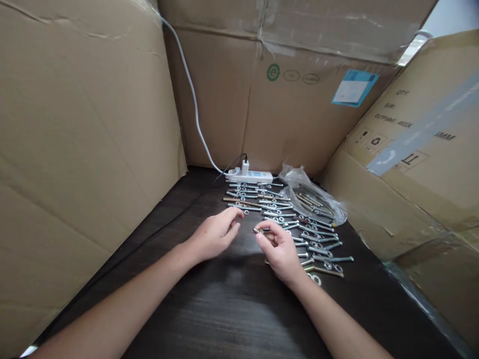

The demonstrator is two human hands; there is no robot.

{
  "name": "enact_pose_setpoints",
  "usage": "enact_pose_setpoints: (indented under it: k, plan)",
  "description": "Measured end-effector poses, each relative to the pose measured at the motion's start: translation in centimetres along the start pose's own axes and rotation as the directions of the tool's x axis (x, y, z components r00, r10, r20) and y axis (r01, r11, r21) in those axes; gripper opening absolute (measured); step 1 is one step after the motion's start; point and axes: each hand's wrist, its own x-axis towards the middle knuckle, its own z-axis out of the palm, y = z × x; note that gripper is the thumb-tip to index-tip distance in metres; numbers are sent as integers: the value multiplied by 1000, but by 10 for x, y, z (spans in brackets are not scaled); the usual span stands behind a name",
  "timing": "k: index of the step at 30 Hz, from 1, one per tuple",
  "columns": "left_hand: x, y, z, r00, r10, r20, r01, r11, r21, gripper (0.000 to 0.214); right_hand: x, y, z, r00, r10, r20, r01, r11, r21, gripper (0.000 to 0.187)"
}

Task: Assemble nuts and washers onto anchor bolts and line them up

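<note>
Between the thumb and fingers of my right hand [279, 249] is a brass-coloured bolt [258, 231]; its end pokes out toward the left and the rest is mostly hidden by the fingers. My left hand [217, 232] hovers just left of it, fingers curved and apart from the thumb, with nothing seen in the grasp. Close to those fingertips lie a silver bolt [249, 207] and a small washer [246, 212]. Rows of bolts and washers spread beyond and to the right of my right hand, including a yellowish bolt [325, 271] and a larger washer [316, 280].
A clear plastic bag [339, 209] with more bolts lies at the back right. Behind the rows sits a white power strip [262, 176] with a plugged-in adapter [245, 167]. Tall cardboard [217, 99] encloses the dark tabletop [224, 309]. A black cable [160, 230] runs along the left.
</note>
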Motion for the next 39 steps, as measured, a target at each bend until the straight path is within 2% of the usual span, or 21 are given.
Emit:
enact_pose_setpoints:
  k: [5, 8, 12, 15, 17, 19, 21, 23, 25, 29, 35, 39]
  plan:
    - [4, -21, 0, 993, -98, 70, 85, 983, 161, 17, -3, 1, 1, 998, -52, 44, 58, 985, -162, 12]
    - [3, -23, 5, 993, -88, 81, 71, 978, 198, 16, -4, 3, 2, 996, -73, 57, 84, 968, -238, 10]
    - [5, -23, 10, 995, -63, 74, 45, 974, 221, 9, -3, 3, 2, 996, -78, 49, 88, 966, -242, 11]
    - [8, -19, 13, 998, -45, 44, 39, 990, 135, 7, -2, 2, 2, 996, -74, 51, 83, 971, -226, 11]
    - [9, -15, 15, 998, -63, 17, 64, 995, -72, 8, -1, 1, 2, 996, -68, 49, 78, 969, -234, 11]
    - [8, -8, 17, 992, -108, 66, 126, 911, -393, 12, -1, 1, 2, 997, -68, 44, 77, 964, -256, 11]
    - [6, -3, 19, 973, -120, 196, 222, 707, -672, 19, -1, 1, 2, 997, -70, 43, 79, 958, -274, 11]
    - [4, 1, 21, 950, -86, 299, 299, 517, -802, 23, -2, 2, 2, 997, -68, 46, 78, 962, -263, 11]
    - [2, 2, 22, 943, -65, 326, 320, 438, -840, 25, -2, 2, 2, 997, -61, 43, 70, 970, -231, 12]
    - [2, 3, 21, 960, -66, 273, 271, 469, -840, 26, -2, 4, 2, 999, -51, 5, 51, 975, -214, 14]
    - [1, 9, 19, 993, -34, 115, 110, 636, -764, 21, -1, 5, 2, 999, -53, -4, 51, 968, -244, 14]
    - [0, 9, 18, 994, -22, 111, 96, 685, -723, 19, 0, 5, 2, 999, -49, 13, 51, 970, -236, 14]
